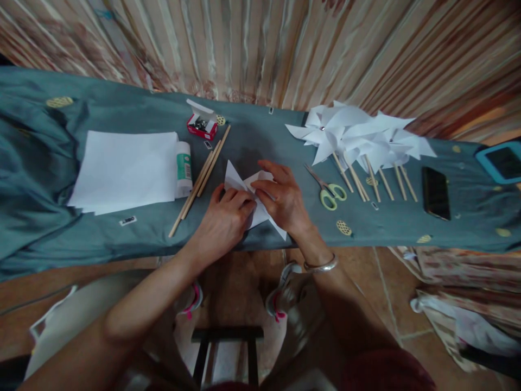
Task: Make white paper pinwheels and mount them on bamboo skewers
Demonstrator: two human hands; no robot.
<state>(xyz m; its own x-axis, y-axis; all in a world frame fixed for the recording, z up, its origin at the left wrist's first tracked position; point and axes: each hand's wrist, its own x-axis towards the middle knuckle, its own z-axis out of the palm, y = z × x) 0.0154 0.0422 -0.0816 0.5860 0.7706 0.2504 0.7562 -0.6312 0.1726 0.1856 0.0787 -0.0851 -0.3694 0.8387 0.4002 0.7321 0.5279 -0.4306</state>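
Observation:
Between my hands, near the table's front edge, is a white paper pinwheel (258,216) with pointed, partly folded blades. My left hand (228,212) is closed on its left side, fingers bent over the paper near the centre. From the right, my right hand (283,198) grips the paper with thumb and fingers curled around a blade. The pinwheel's centre is hidden under the fingers. Left of my hands lie several wooden sticks (199,182). Behind them stands an open red box (202,128) of small metal pins or tacks. Green-handled scissors (328,190) rest to the right.
A stack of white paper (126,168) lies at the left beside a white-and-green glue bottle (184,169). Several finished pinwheels (358,136) on sticks are piled at the back right. A black phone (436,193) and a blue-framed device (502,162) lie farther right. Curtains hang behind the cloth-covered table (260,130).

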